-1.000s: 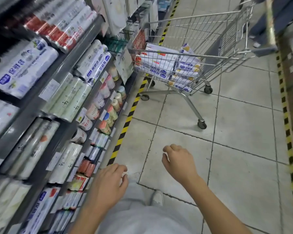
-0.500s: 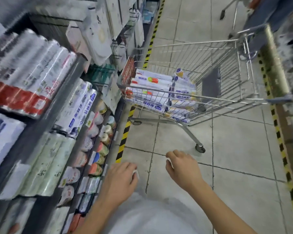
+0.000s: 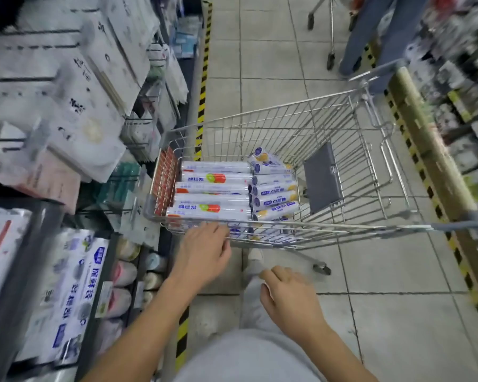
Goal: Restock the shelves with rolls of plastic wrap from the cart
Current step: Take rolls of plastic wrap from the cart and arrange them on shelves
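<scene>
The left hand's fingers (image 3: 218, 233) are straight and a little apart, their tips at the near rim of a wire cart (image 3: 328, 230); whether they touch the wire cannot be told. The left hand (image 3: 204, 252) holds nothing. At 5 o'clock from it the right hand (image 3: 287, 296) hangs in the air, fingers loosely curled, with nothing to be made out inside them. Both forearms are bare.

The cart stands at 12 o'clock from the person. The rolls of plastic wrap (image 3: 213, 199) lie stacked lengthwise in its left half, white with orange and green marks. Just beside them, at their 3 o'clock, shorter rolls (image 3: 273, 188) with blue and yellow print are piled.

At 9 o'clock stand the shelves (image 3: 105, 271), blurred, bearing white packs with blue print. Black and yellow tape (image 3: 202, 78) runs along the tiled floor (image 3: 384, 312). At 1 o'clock, well apart, another person's legs (image 3: 370, 37) stand by a second cart
</scene>
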`<action>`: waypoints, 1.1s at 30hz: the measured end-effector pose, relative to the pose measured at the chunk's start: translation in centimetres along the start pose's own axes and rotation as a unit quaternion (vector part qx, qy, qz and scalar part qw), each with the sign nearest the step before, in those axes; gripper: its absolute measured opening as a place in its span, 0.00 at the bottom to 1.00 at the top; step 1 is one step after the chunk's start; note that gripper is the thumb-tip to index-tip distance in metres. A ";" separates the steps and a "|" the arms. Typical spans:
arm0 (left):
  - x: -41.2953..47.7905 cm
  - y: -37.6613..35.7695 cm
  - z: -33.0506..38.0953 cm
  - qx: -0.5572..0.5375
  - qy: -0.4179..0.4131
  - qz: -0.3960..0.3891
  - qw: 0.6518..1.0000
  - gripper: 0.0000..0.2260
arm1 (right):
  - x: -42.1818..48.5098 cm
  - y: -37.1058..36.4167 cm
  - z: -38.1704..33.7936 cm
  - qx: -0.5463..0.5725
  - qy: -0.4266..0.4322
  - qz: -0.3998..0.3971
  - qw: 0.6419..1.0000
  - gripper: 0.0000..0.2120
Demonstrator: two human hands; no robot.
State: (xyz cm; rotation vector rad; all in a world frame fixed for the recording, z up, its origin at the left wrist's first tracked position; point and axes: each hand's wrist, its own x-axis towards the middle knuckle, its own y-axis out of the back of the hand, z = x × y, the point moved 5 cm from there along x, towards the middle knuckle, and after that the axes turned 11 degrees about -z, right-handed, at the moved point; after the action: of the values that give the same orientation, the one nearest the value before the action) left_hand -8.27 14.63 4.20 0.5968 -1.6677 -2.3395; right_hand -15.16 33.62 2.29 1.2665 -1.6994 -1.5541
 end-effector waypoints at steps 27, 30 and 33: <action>28.5 -8.8 -10.8 -0.086 0.126 -0.227 0.962 0.13 | 43.8 -9.0 23.5 0.017 -0.114 -0.329 0.937 0.22; 30.4 -10.6 -12.6 -0.115 0.141 -0.210 0.961 0.13 | 46.7 -11.1 23.8 -0.036 -0.093 -0.294 0.951 0.27; 31.5 -11.8 -13.9 -0.153 0.150 -0.200 0.956 0.15 | 48.3 -12.5 23.4 -0.062 -0.075 -0.305 0.947 0.30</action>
State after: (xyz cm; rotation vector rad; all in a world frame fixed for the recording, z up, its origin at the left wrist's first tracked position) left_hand -29.67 -5.58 -17.14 1.2419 -1.1032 -2.5338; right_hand -52.44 3.76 -25.10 1.7493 -1.3244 -2.1124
